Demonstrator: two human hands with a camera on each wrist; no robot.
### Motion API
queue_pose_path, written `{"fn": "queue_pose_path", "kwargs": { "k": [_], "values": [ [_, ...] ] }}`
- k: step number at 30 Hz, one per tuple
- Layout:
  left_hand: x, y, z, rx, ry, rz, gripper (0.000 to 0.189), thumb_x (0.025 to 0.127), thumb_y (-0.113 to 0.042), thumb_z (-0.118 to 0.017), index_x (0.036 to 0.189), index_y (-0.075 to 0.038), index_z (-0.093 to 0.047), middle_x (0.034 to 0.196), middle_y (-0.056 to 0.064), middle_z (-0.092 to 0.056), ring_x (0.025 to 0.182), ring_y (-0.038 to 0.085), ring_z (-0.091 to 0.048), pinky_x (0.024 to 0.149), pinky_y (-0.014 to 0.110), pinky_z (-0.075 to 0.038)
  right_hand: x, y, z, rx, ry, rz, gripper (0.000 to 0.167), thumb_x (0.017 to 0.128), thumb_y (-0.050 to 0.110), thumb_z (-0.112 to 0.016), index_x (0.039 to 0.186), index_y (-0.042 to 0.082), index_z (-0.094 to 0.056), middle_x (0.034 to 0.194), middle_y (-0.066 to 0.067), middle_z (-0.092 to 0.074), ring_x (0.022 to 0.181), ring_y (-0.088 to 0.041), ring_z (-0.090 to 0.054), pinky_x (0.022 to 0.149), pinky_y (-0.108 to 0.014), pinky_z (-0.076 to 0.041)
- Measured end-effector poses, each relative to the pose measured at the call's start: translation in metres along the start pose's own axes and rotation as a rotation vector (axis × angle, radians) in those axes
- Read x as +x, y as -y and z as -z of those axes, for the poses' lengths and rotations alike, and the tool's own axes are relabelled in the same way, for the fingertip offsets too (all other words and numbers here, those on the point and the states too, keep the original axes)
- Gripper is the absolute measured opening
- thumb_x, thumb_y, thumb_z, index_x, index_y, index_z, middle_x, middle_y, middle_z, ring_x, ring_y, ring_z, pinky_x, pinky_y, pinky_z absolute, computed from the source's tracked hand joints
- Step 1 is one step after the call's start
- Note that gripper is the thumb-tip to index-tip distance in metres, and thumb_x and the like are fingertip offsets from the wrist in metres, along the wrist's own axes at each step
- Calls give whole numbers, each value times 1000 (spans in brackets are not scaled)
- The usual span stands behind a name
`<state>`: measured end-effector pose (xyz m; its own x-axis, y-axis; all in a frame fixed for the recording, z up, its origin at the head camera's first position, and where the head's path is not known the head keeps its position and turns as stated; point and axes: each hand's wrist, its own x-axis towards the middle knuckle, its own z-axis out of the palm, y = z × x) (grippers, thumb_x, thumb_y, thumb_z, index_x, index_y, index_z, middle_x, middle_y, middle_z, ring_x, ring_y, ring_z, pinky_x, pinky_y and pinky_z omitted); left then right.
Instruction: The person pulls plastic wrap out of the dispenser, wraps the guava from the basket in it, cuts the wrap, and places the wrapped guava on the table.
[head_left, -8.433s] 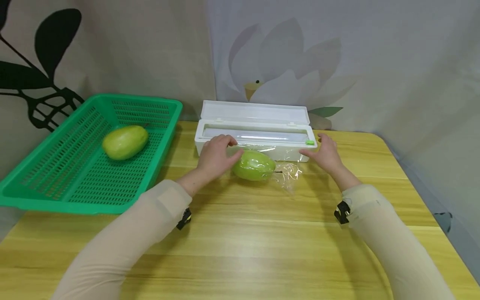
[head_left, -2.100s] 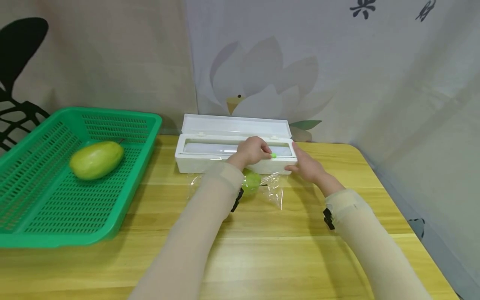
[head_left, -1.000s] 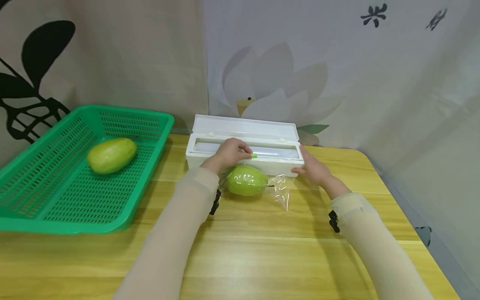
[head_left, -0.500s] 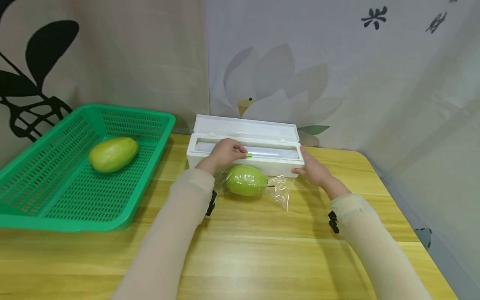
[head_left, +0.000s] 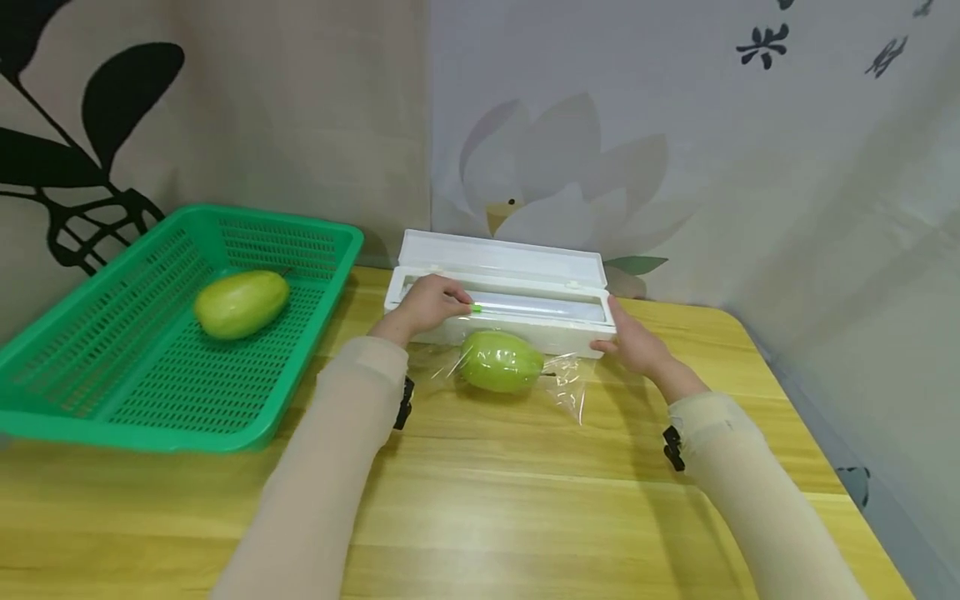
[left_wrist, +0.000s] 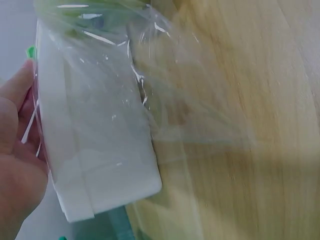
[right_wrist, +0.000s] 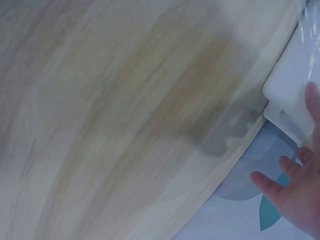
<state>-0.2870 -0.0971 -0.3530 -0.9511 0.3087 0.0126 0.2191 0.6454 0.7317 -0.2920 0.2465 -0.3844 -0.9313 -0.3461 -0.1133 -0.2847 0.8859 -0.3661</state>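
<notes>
My left hand (head_left: 429, 302) pinches the small green slider cutter (head_left: 476, 308) on the front top edge of a white cling film dispenser (head_left: 573, 340). At the dispenser's right end, my right hand (head_left: 636, 340) grips the corner, thumb on the front face; in the right wrist view some of its fingers (right_wrist: 267, 185) are spread. The film roll (head_left: 536, 308) lies inside. Against the front sits a green oval fruit (head_left: 501, 362) with a thin dark stem, covered by clear cling film (head_left: 572, 385). In the left wrist view, loose film (left_wrist: 195, 100) hangs over the dispenser's front and the table.
The dispenser's lid (head_left: 502, 257) stands raised at the back, near a printed fabric backdrop (head_left: 570, 167). To the left, a green plastic basket (head_left: 303, 367) holds another yellowish-green fruit (head_left: 242, 304). The wooden table (head_left: 487, 500) ends at a right edge.
The left hand has come to the slider and moved it leftward along the dispenser. My right hand has taken hold of the right end and stays there. The head view has shifted slightly.
</notes>
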Motion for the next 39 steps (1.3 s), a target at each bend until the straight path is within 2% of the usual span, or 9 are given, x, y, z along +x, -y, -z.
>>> {"fn": "queue_pose_path", "kwargs": {
  "k": [7,12,19,26,30,39],
  "values": [
    [-5,8,8,31,-25,26,21,88,-14,-63,103,-1,-69,116,16,-65,116,30,-55,100,40,-43,-1,-5,-4,10,-3,4,91,94,32,-55,146,-6,8,152,-30,-3,137,-48,-16,113,-56,-17],
    [-8,12,13,73,-52,14,21,87,-12,-63,103,1,-69,113,17,-66,116,31,-55,102,40,-42,-2,-6,-4,7,-12,0,91,93,32,-56,146,-7,7,150,-33,-8,136,-50,-18,112,-57,-19],
    [-13,13,17,93,-49,43,22,88,-12,-61,104,2,-68,117,18,-64,121,32,-51,106,42,-37,-1,-7,-6,10,-15,12,90,93,32,-56,146,-6,7,152,-31,-5,137,-48,-17,113,-56,-17],
    [-16,13,23,112,-63,1,21,86,-8,-62,101,5,-68,112,21,-65,116,35,-54,106,43,-38,1,-4,-5,13,-28,37,91,93,31,-57,146,-6,7,151,-32,-8,135,-50,-20,112,-57,-20],
    [-17,14,28,137,-39,7,21,87,-9,-62,102,4,-67,113,21,-65,116,35,-54,105,43,-38,3,-3,-5,16,-31,47,90,93,30,-57,146,-6,5,151,-32,-8,136,-50,-20,112,-57,-19],
    [-29,19,50,174,-12,149,23,91,-11,-59,108,2,-65,124,22,-58,115,34,-50,102,45,-40,2,-1,-3,24,3,24,91,94,33,-54,146,-4,11,152,-31,-2,136,-49,-18,112,-56,-19]
  ]
}}
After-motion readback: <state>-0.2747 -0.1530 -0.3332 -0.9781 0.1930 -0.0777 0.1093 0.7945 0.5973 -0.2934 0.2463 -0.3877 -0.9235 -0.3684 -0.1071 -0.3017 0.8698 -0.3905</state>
